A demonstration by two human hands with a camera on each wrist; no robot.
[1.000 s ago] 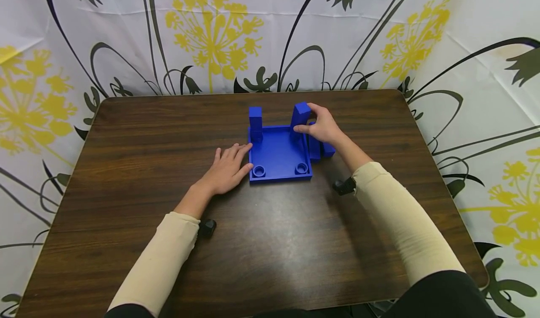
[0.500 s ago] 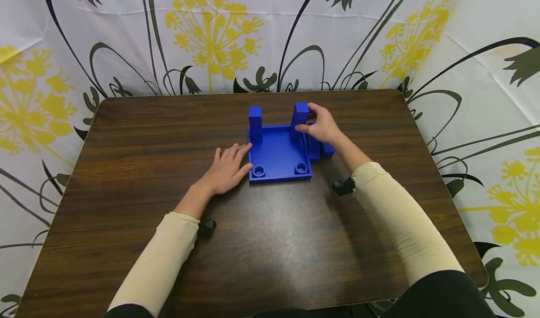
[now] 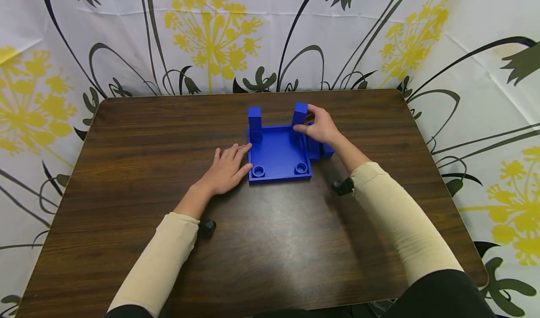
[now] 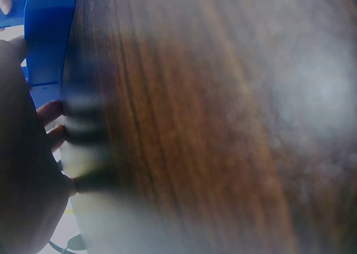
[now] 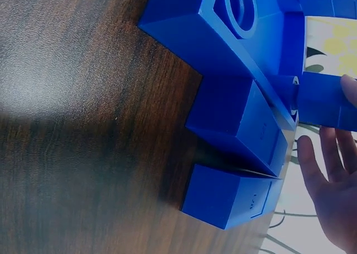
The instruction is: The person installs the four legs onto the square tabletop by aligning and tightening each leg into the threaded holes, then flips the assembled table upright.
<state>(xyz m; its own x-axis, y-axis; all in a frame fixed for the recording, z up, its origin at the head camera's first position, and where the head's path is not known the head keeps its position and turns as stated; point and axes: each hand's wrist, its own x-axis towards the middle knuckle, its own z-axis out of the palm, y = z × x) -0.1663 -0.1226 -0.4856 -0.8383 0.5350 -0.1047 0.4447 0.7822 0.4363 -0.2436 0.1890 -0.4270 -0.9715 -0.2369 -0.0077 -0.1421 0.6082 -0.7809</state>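
Observation:
A square blue tabletop (image 3: 278, 154) with raised edges lies upside down on the table. My left hand (image 3: 225, 170) rests flat beside it, fingers spread, fingertips at its left edge. My right hand (image 3: 321, 127) pinches a square blue leg (image 3: 298, 116) between thumb and fingers over the back right corner. In the right wrist view, the lower end of that leg (image 5: 323, 100) meets the round socket, with a thin light line at the joint. Another blue leg (image 3: 255, 121) stands upright in the back left corner. Round sockets (image 3: 258, 171) show at both front corners.
Two loose blue legs lie side by side against the tabletop's right edge, one nearer (image 5: 228, 109) and one farther out (image 5: 223, 198). The brown wooden table (image 3: 270, 257) extends around them. A patterned curtain (image 3: 139, 37) hangs behind its far edge.
The top of the leg in my right hand has turned slightly and shifted a little left, standing straighter. My left hand and the tabletop have stayed in place.

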